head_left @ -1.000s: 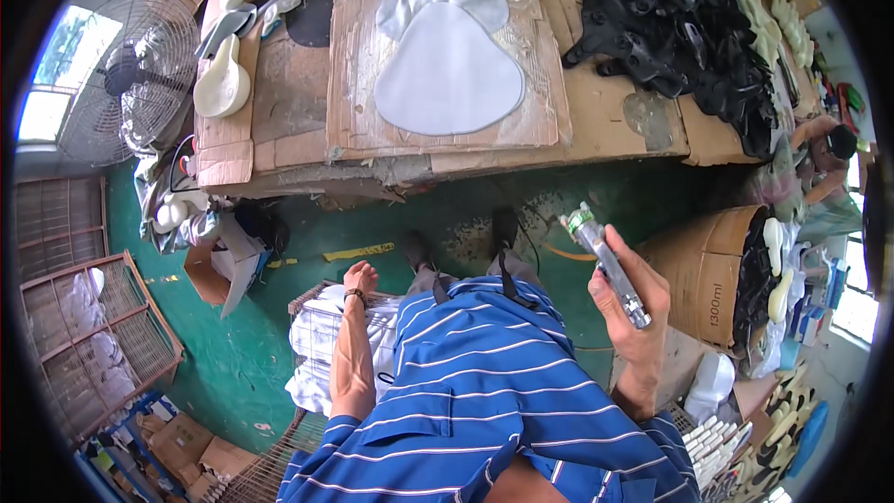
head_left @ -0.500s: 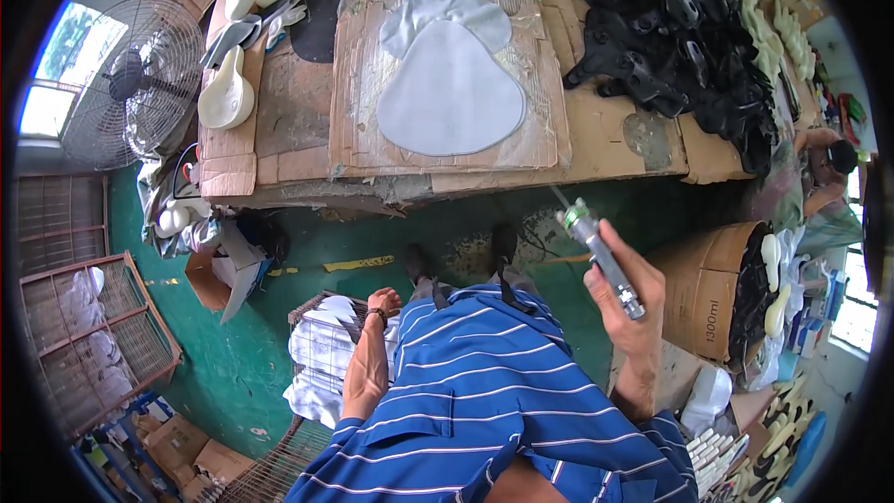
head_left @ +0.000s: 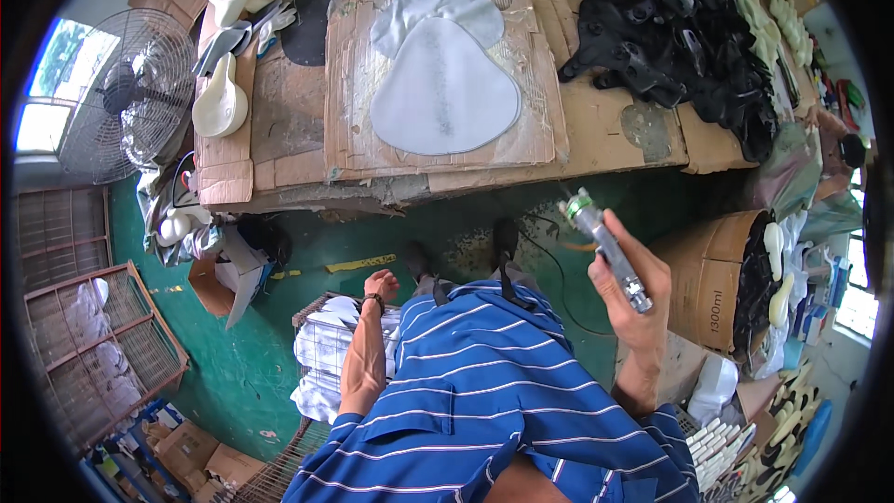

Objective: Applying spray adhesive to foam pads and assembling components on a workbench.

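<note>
In my right hand [head_left: 643, 291] is a metal spray gun [head_left: 607, 251] with a green-ringed front end, gripped upright in front of the table and tilted toward its far side. A pale grey, rounded triangular sheet [head_left: 480, 98] lies flat on layered cardboard, with a dark speckled streak down its middle. Beyond it, a crumpled pale grey sheet [head_left: 438, 11] touches its narrow end. My left hand [head_left: 379, 287] hangs low by my side, fingers loosely apart with nothing in them, above a wire cart [head_left: 315, 354] stacked with white pieces.
Black moulded pieces [head_left: 652, 28] are heaped on the table's right. Cream saddle-shaped shells [head_left: 221, 102] and a glove [head_left: 276, 28] lie at its left, near a large fan [head_left: 126, 93]. A cardboard box [head_left: 712, 284] stands to my right. A thin hose [head_left: 557, 265] crosses the green floor.
A dark speckled streak has appeared down the middle of the rounded sheet. The spray gun stays about where it was, slightly shifted. My left hand has lifted a little and its fingers have loosened.
</note>
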Motion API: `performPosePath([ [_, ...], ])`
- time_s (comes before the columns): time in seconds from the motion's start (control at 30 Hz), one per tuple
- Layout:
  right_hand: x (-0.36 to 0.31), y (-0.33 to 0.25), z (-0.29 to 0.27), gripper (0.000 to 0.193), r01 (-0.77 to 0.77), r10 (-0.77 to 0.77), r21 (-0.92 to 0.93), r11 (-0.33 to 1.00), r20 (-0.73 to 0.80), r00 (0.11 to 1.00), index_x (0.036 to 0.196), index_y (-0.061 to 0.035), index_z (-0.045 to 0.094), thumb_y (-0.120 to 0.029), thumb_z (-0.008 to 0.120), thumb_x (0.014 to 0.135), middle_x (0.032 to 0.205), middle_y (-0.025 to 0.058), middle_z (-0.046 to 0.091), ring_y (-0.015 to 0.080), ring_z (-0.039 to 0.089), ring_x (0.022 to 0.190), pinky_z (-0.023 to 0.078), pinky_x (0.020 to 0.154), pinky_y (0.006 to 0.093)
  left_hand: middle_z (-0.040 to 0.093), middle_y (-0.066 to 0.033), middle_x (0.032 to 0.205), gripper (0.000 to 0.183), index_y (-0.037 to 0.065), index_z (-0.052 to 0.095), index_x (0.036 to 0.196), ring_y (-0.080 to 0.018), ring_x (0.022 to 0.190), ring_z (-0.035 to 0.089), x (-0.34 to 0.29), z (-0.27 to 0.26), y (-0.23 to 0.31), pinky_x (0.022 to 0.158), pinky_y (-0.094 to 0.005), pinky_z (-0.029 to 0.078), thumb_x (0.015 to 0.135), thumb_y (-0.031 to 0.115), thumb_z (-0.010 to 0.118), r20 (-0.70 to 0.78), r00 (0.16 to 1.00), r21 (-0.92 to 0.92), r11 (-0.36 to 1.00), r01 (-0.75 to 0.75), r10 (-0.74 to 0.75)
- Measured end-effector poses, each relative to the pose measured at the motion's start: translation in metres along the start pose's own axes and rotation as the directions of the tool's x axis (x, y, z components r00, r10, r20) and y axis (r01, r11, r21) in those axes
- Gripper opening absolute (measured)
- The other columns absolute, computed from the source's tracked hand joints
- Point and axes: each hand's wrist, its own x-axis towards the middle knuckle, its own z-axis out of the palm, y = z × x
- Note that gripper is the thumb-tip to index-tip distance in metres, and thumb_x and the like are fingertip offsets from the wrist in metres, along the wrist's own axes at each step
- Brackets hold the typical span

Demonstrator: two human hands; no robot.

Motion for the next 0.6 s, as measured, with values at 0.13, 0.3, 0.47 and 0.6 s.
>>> performPosePath([
  [0.13,0.004,-0.005,0.001,0.054,-0.048,0.047,-0.006,0.999,-0.08,0.996,0.144,0.0037,0.064,-0.002,0.078,0.093,0.115,0.021,0.077,0.0284,0.076,0.098,0.058,0.085,0.0349,0.075,-0.0074,0.102,0.043,0.005,0.064,0.141,-0.0226,0.086,0.076,-0.006,0.013,0.021,0.079,-0.0457,0.064,0.1,0.019,0.072,0.031,0.999,0.06,0.998,-0.022,0.02],
  [0.3,0.004,-0.012,-0.006,0.055,-0.009,0.015,-0.078,0.997,0.077,0.997,0.143,0.003,0.065,-0.002,0.079,0.091,0.113,0.021,0.077,0.0308,0.076,0.096,0.058,0.084,0.0357,0.076,-0.0079,0.104,0.044,0.006,0.065,0.141,-0.0236,0.09,0.076,-0.002,0.013,0.022,0.082,-0.0471,0.064,0.1,0.018,0.071,0.012,1.0,0.106,0.994,0.006,-0.007],
  [0.47,0.0,-0.01,-0.01,0.053,-0.062,0.061,-0.039,0.997,-0.02,0.998,0.142,0.0024,0.066,-0.001,0.079,0.091,0.115,0.0209,0.077,0.0288,0.077,0.095,0.058,0.084,0.0352,0.076,-0.009,0.105,0.043,0.007,0.065,0.141,-0.026,0.091,0.076,0.002,0.004,0.012,0.084,-0.0489,0.064,0.1,0.019,0.071,0.035,0.999,0.124,0.992,0.023,-0.027],
  [0.6,-0.007,-0.011,-0.019,0.053,-0.112,0.11,-0.114,0.987,-0.02,0.994,0.142,0.0026,0.067,-0.001,0.079,0.09,0.115,0.0219,0.077,0.0315,0.077,0.095,0.058,0.083,0.0356,0.076,-0.01,0.105,0.043,0.007,0.065,0.141,-0.0275,0.091,0.077,0.006,-0.001,0.004,0.084,-0.0506,0.063,0.101,0.019,0.073,0.002,0.998,0.155,0.986,0.057,-0.057],
])
